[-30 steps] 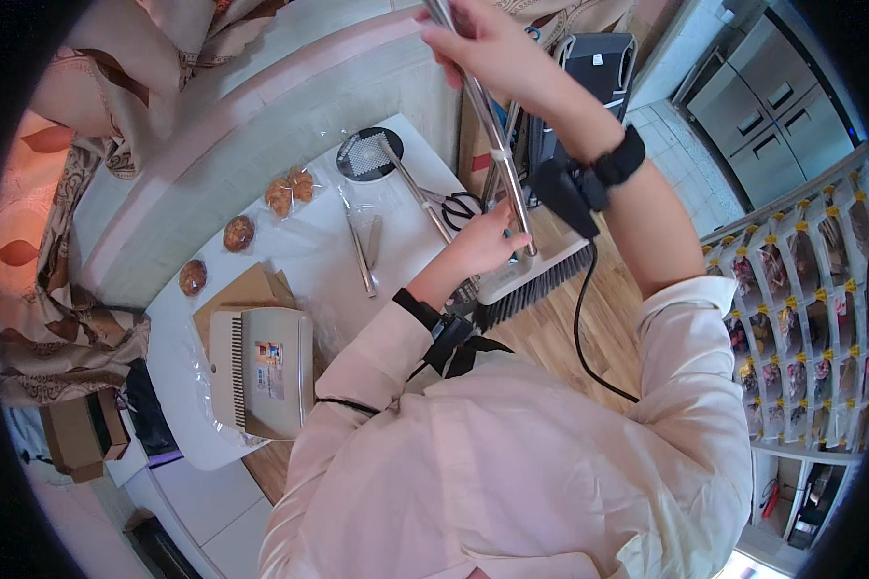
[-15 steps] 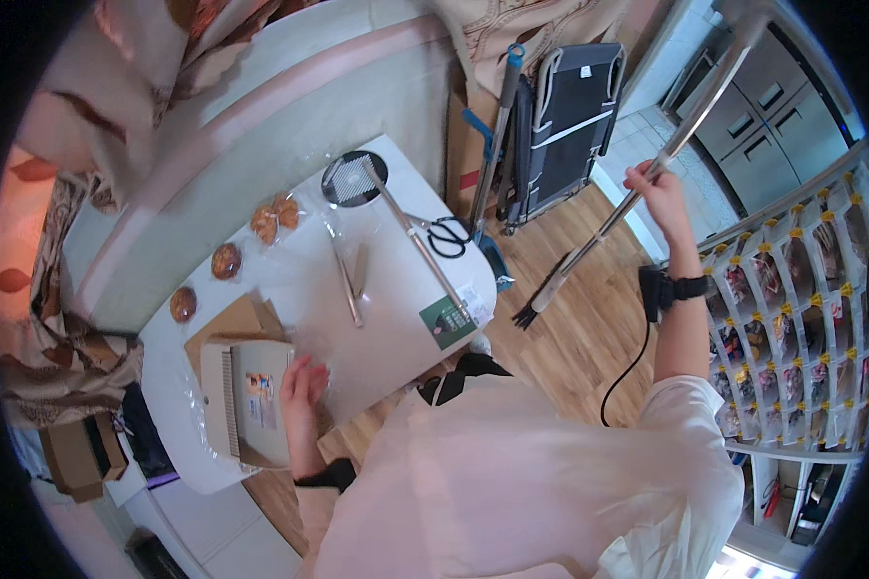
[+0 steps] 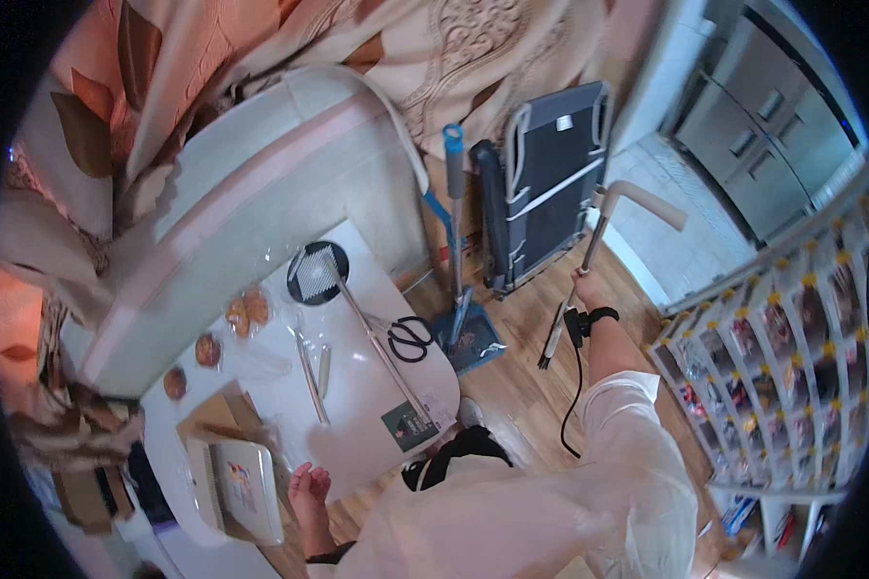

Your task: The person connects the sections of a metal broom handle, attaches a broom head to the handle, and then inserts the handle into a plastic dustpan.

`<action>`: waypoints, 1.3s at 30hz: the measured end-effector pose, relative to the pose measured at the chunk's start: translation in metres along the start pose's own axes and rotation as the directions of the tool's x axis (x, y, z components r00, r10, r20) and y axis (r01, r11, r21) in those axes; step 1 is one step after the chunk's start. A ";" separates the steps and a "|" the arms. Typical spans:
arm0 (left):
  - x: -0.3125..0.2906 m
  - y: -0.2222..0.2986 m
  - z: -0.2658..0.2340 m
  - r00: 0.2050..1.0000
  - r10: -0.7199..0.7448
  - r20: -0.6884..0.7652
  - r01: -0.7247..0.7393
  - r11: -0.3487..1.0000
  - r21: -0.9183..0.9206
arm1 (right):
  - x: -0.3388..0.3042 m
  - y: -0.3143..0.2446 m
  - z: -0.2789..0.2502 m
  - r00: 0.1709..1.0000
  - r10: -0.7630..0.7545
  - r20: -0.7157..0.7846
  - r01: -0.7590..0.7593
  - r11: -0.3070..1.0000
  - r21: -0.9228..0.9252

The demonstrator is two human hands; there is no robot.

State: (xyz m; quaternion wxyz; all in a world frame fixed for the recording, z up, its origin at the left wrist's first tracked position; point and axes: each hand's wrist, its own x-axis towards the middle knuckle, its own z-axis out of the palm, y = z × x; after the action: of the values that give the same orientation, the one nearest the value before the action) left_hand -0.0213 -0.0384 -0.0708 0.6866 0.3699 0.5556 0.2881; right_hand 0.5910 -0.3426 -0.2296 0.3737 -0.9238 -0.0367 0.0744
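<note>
While the left hand (image 3: 309, 487) hovers at the near edge of the white table (image 3: 352, 468), its grip is apart, the fingers loosely bent. Just beside it, on the left, a beige dustpan (image 3: 241, 497) lies at the left end of the near edge, with a brown piece of cardboard (image 3: 224, 417) behind it.

Over the wood floor (image 3: 512, 410), off the table and well apart from its right edge, the right hand (image 3: 589, 287) has its grip clamped on the metal pole of a broom (image 3: 595, 241). The broom's dark bristles point down below the hand; whether they touch the floor I cannot tell. Its beige upper end bends over to the right.

Farther in on the table, a green card (image 3: 408, 427) lies by the near right corner. A long metal rod (image 3: 372, 328) slants from there toward the far corner, reaching a dark round disc (image 3: 304, 282). Black-handled scissors (image 3: 410, 342) lie by the right edge, a shorter rod (image 3: 311, 376) lies mid-table, and wrapped pastries (image 3: 247, 315) line the far edge.

Past the right edge, a blue dustpan (image 3: 478, 355) stands on the floor. Beyond it leans a folded black lounger (image 3: 555, 159), and farthest away is a silver cabinet (image 3: 758, 125).
</note>
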 end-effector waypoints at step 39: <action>-0.071 -0.023 0.024 0.943 -0.206 -0.261 0.281 0.914 0.292 | 0.030 0.028 0.158 0.990 0.013 0.138 -0.044 0.972 0.229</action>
State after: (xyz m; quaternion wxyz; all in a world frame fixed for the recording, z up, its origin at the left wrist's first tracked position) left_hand -0.0135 -0.1134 -0.0485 0.5797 0.3703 0.7113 0.1443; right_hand 0.5951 -0.2507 -0.3650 0.4742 -0.8673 -0.0396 0.1460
